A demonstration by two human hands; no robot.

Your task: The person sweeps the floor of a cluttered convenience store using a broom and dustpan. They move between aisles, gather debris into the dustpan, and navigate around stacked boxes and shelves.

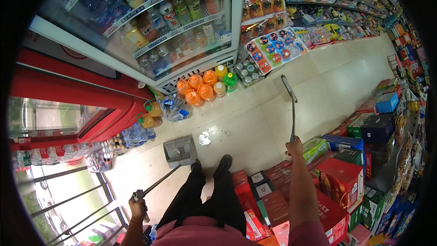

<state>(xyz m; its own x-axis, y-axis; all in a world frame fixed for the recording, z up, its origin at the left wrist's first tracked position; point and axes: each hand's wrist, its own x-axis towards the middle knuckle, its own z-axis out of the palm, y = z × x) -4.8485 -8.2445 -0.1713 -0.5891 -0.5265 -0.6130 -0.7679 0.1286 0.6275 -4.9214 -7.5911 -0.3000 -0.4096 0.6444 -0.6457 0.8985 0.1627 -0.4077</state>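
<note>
My left hand (138, 205) grips the upper end of a dark long handle. That handle runs down to a grey dustpan (179, 152) standing on the tiles just ahead of my left shoe, with small bits of debris inside. My right hand (294, 147), stretched out to the right, is closed around the pole of a thin-headed broom or floor squeegee (289, 89). Its narrow head rests over the floor beyond the hand, well apart from the dustpan. A bright glare patch and some smudges (226, 133) show on the tiles between the two tools.
A glass-door drinks fridge (191, 34) stands ahead, with orange drink jugs (206, 92) and shrink-wrapped bottles (174, 107) along its base. A red cooler (78, 92) is at left. Stacked gift boxes (341, 181) crowd the right side. Snack shelves (334, 3) line the far aisle.
</note>
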